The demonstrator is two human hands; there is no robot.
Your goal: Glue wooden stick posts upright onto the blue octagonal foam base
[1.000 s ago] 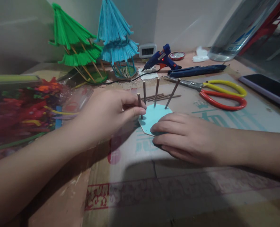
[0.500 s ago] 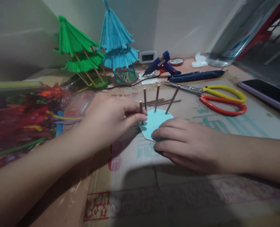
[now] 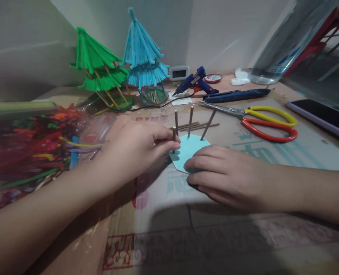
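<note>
A light blue many-sided board (image 3: 191, 147) lies on the printed cardboard, with several brown sticks standing on it. My left hand (image 3: 155, 143) pinches the short-looking front left stick (image 3: 174, 133) between thumb and finger, its lower end at the board. Behind it stand a rear left stick (image 3: 176, 120), a middle stick (image 3: 190, 121) and a right stick (image 3: 209, 123) that leans to the right. My right hand (image 3: 218, 170) grips the board's front right edge, fingertips on top; its thumb is hidden. Loose sticks (image 3: 212, 125) lie behind the board.
Scissors (image 3: 269, 122), a blue pen-like tool (image 3: 236, 94) and a glue gun (image 3: 196, 81) lie behind. Green (image 3: 93, 53) and blue (image 3: 143, 49) tiered models stand back left. Colourful bits (image 3: 43, 141) fill the left; a phone (image 3: 324, 116) and bottle (image 3: 275, 57) are right.
The view has shifted slightly, so the background sits a little lower. Both hands keep their places at the stick and board, with barely any movement.
</note>
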